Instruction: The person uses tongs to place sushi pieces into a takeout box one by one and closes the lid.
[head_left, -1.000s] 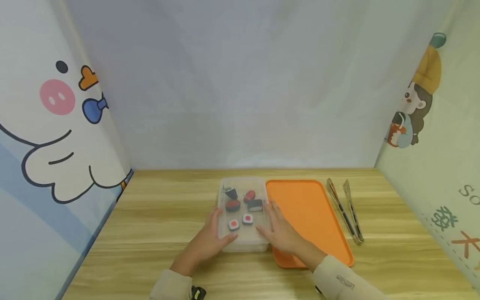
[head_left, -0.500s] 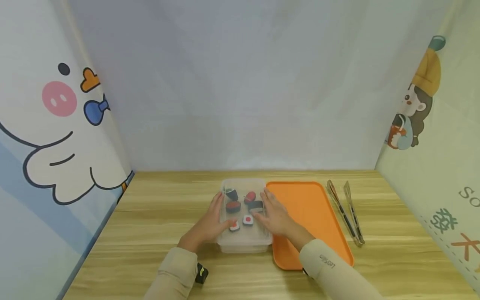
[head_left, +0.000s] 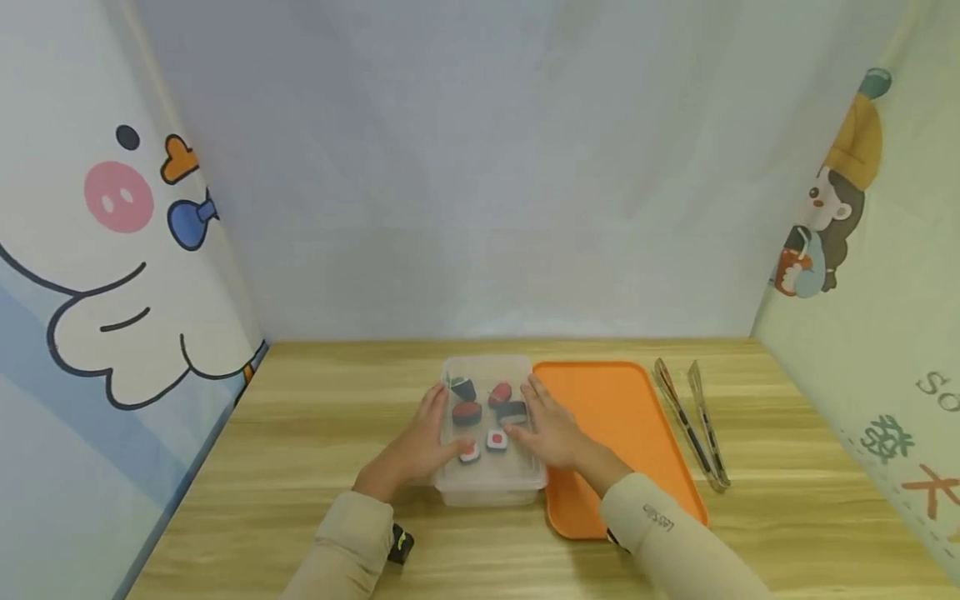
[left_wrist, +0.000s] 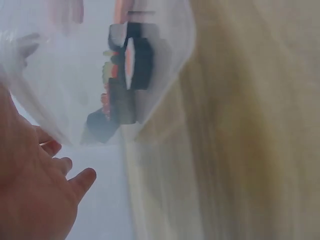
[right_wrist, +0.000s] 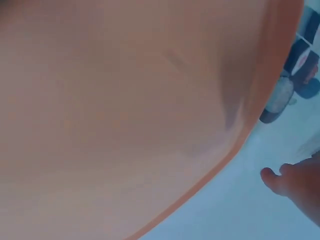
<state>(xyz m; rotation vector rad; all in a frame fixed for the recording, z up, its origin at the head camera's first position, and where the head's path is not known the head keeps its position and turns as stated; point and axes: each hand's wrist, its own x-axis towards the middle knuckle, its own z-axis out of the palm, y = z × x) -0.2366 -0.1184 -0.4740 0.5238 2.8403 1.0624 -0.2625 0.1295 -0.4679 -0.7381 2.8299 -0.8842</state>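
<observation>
A clear lidded plastic box (head_left: pixel 489 483) stands on the wooden table (head_left: pixel 315 433), with several toy sushi pieces (head_left: pixel 467 412) inside. My left hand (head_left: pixel 426 435) lies along the box's left side, fingers fairly straight and thumb on the lid. My right hand (head_left: pixel 548 427) lies along its right side in the same way. In the left wrist view my left hand (left_wrist: pixel 37 195) shows below the clear box (left_wrist: pixel 65 75), with sushi pieces (left_wrist: pixel 132 60) seen through it. The right wrist view shows the fingertips (right_wrist: pixel 292 185) beside the orange tray (right_wrist: pixel 125 110).
An orange tray (head_left: pixel 626 408) touches the box's right side, and my right forearm crosses its near corner. Metal tongs (head_left: pixel 693 421) lie right of the tray. Cartoon-printed panels wall the table at the left, back and right.
Both hands slid away from me along the box's sides, from its near end to its middle, then stayed. The box has kept its place.
</observation>
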